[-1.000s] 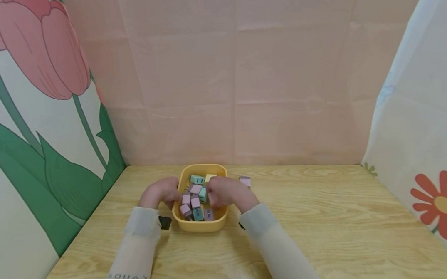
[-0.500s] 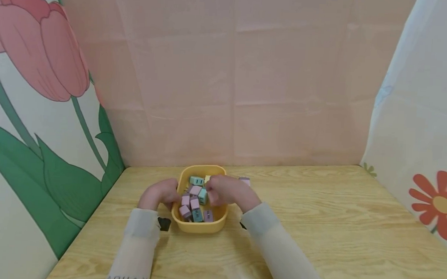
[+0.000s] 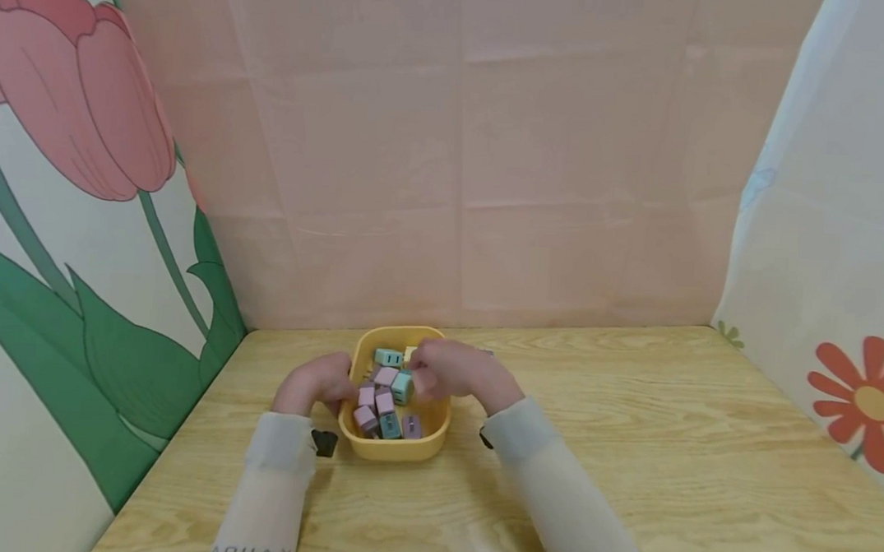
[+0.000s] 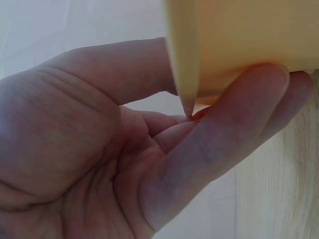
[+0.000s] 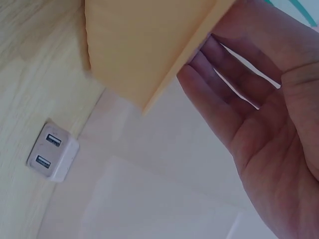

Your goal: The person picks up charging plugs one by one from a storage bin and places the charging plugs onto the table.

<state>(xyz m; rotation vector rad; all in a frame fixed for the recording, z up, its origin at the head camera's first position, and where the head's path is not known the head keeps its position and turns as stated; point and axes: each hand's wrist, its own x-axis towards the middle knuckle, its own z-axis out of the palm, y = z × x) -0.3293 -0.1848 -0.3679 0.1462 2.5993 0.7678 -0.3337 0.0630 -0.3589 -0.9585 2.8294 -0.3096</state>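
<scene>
A yellow plastic basket point(image 3: 393, 449) holds several small USB charger plugs: lilac ones like the plug point(image 3: 411, 427) at the front, a teal plug point(image 3: 389, 426), mint plugs point(image 3: 402, 387) and a pale yellow one point(image 3: 409, 354). My left hand point(image 3: 317, 383) grips the basket's left rim, thumb and fingers on either side of the wall in the left wrist view. Over the right rim, my right hand point(image 3: 458, 371) reaches in with bent fingers. A lilac sliver shows by its fingertips point(image 5: 202, 59) in the right wrist view; I cannot tell whether they hold it.
One two-port USB charger point(image 5: 52, 152) lies on the wood-grain table, beyond the basket's right side; my right hand mostly hides it in the head view. A pink sheet point(image 3: 564, 191) stands behind the table. Flower-patterned panels point(image 3: 862, 401) flank it.
My right hand has risen slightly and shifted a little right, now covering most of the lone charger on the table. My left hand has stayed on the rim.
</scene>
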